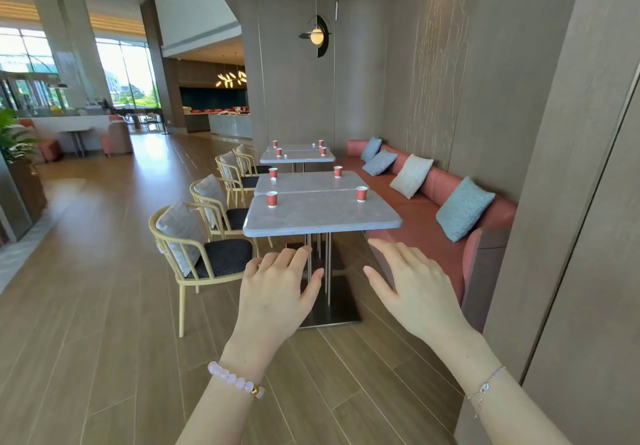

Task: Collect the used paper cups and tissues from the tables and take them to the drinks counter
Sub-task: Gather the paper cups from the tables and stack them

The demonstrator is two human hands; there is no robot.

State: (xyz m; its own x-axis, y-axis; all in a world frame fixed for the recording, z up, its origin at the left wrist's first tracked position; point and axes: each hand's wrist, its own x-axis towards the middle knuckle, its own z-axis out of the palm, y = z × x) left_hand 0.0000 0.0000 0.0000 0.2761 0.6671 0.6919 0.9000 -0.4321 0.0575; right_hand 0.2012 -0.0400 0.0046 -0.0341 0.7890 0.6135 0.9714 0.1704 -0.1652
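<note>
Red paper cups stand on a row of grey tables. The near table (pixel 322 217) carries one cup (pixel 271 199) at its far left and another cup (pixel 361 193) at its far right. The table behind it holds a cup (pixel 273 173) and a cup (pixel 338 171). The farthest table (pixel 298 157) has several cups and small white crumpled tissues (pixel 285 156). My left hand (pixel 277 292) and my right hand (pixel 415 288) hover palm down in front of the near table's edge, fingers spread, holding nothing.
Wooden chairs (pixel 204 254) with cushions line the tables' left side. A red bench (pixel 433 222) with pillows runs along the right wall. A counter (pixel 230 124) stands at the far end of the hall. Wood floor stretches to the left.
</note>
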